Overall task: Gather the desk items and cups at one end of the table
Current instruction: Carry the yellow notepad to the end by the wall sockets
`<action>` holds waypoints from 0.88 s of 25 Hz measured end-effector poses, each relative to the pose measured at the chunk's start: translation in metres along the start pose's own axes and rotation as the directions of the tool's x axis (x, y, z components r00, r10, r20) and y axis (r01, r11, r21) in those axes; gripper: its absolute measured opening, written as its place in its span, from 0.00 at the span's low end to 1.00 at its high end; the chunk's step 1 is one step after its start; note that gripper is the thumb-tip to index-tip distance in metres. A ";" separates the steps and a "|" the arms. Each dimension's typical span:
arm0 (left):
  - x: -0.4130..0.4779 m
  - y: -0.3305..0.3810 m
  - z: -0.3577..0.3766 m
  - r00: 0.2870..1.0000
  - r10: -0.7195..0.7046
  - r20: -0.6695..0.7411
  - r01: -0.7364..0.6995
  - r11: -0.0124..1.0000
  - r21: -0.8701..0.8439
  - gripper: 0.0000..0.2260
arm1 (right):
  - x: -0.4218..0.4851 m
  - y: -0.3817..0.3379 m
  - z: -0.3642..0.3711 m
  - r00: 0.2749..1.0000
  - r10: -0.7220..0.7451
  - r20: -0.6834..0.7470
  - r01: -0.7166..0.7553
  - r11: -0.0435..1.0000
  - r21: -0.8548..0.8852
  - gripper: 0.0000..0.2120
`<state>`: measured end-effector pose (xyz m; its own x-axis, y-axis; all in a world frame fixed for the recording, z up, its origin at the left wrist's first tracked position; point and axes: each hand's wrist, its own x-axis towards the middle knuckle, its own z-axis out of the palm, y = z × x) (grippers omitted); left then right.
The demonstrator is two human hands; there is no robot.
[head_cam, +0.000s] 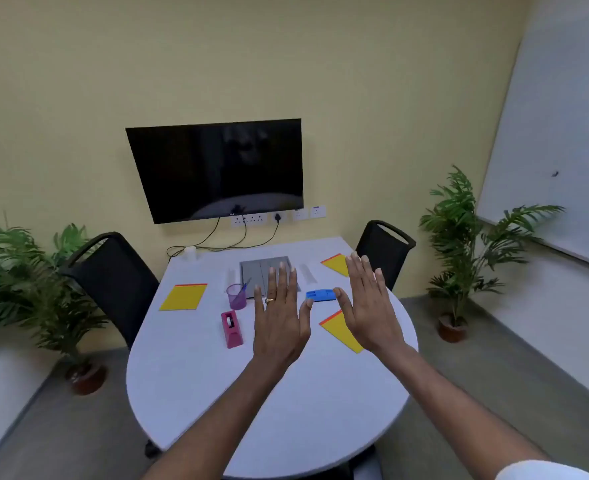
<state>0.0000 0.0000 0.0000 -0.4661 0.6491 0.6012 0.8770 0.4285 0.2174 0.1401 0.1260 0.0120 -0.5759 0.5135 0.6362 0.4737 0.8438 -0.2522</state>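
Observation:
Both hands hover flat over the white table (pixel 217 393), fingers spread, holding nothing. My left hand (pixel 281 317) is above the table's middle, with a ring on one finger. My right hand (pixel 367 306) partly covers a yellow pad (pixel 338 329). Between the hands lies a blue holder (pixel 320 295). A pink tape dispenser (pixel 232 329) and a purple pen cup (pixel 236 296) with a pen sit left of my left hand. Other yellow pads lie at the left (pixel 184 296) and far right (pixel 338 264). A white cup (pixel 190 252) stands at the far left corner.
A grey cable panel (pixel 258 268) is set in the table's far middle, with clear strips beside it. Black chairs (pixel 113 278) (pixel 385 245) flank the table. A dark screen (pixel 217 169) hangs on the wall. Potted plants stand at both sides.

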 end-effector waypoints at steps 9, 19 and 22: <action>-0.037 0.127 0.064 0.989 -0.086 0.118 0.085 0.996 0.019 0.29 | -0.064 0.138 -0.037 0.983 0.017 0.183 -0.024 0.999 0.038 0.32; -0.046 0.253 0.135 0.947 -0.177 0.268 0.175 0.984 0.033 0.30 | -0.091 0.267 -0.062 0.960 0.033 0.279 -0.064 0.993 0.100 0.33; -0.031 0.266 0.164 0.942 -0.180 0.284 0.175 0.984 0.041 0.30 | -0.085 0.300 -0.054 0.952 0.054 0.302 -0.087 0.991 0.097 0.33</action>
<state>0.2290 0.1969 -0.0873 -0.6296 0.7128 0.3090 0.7762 0.5611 0.2875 0.3671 0.3269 -0.0777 -0.7233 0.5818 0.3719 0.4555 0.8068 -0.3762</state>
